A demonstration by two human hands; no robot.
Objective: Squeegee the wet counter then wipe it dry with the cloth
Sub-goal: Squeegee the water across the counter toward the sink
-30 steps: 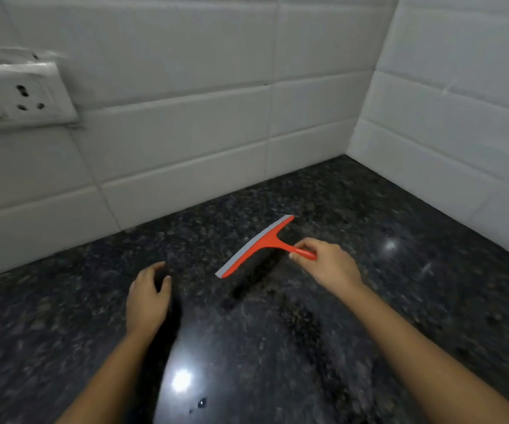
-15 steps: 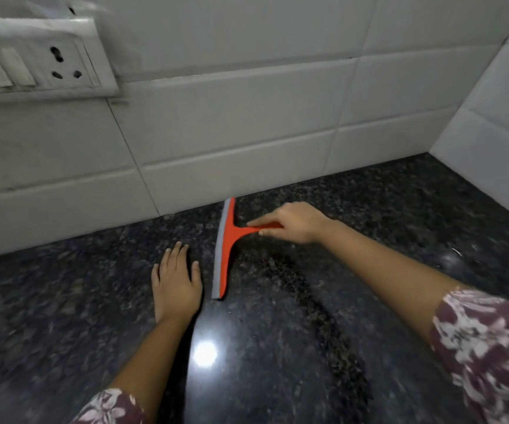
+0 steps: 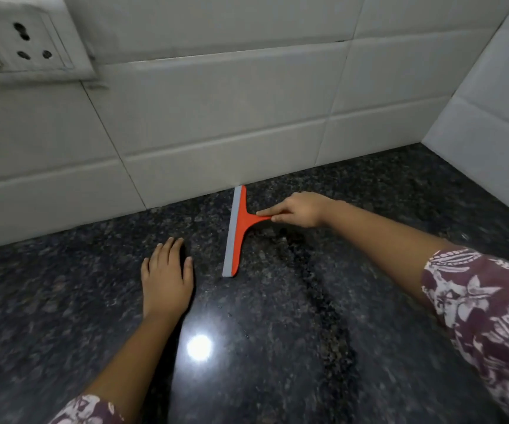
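Note:
An orange squeegee [image 3: 237, 231] with a grey blade lies with its blade down on the dark speckled counter [image 3: 277, 332], its far end close to the back wall. My right hand [image 3: 296, 211] grips its short handle from the right. My left hand [image 3: 167, 278] rests flat on the counter just left of the blade, fingers straight. A darker streak runs across the stone from under the handle toward the front. No cloth is in view.
White tiled walls [image 3: 216, 117] meet in a corner at the right [image 3: 492, 117]. A white socket and switch plate [image 3: 23, 44] is mounted on the wall at the upper left. A ceiling light glares off the counter [image 3: 199, 347].
The squeegee went from tilted and raised in mid-counter to blade down near the back wall. My left hand flattened onto the counter. In the last half second little moved.

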